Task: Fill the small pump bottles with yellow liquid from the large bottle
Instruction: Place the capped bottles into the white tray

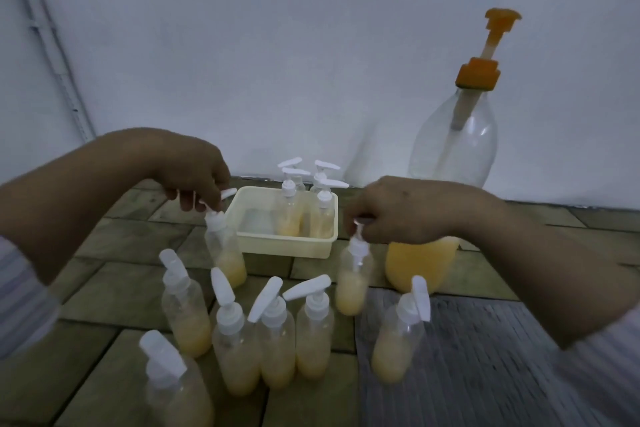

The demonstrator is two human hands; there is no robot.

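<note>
Dim room, plain pale wall [311,45] behind, pipe or conduit [52,55] running down the left corner. Surface is a brick-pattern paved floor [121,246], with a dark ribbed mat [467,357] at lower right.

My left hand [194,166] is curled, fingers pinching the white pump head of a small pump bottle [225,253]; that bottle hangs tilted, just left of the tray, about a third full of yellow liquid. My right hand [398,211] is curled too, pinching the pump top of another small bottle [351,274], which hangs below the hand, blurred, lower half yellow. Both look lifted off the floor, can't tell for certain.

Between the hands and a bit further back: cream plastic tray [287,243], holding capped pump bottles [304,211] in its right half, yellow at the bottom. Looks like four pump heads there, exact count unclear.

Below the hands, nearer me: cluster of standing pump bottles [277,350], all capped, white pumps pointing various ways, each partly filled yellow. One sits at the lower left edge [173,388], one on the mat under my right forearm [398,343].

Large bottle [450,156] stands behind my right hand against the wall: clear body, orange pump [485,55] raised on its stem, yellow liquid only in the bottom part, seen under my wrist.

No readable labels, brands or writing on anything.
</note>
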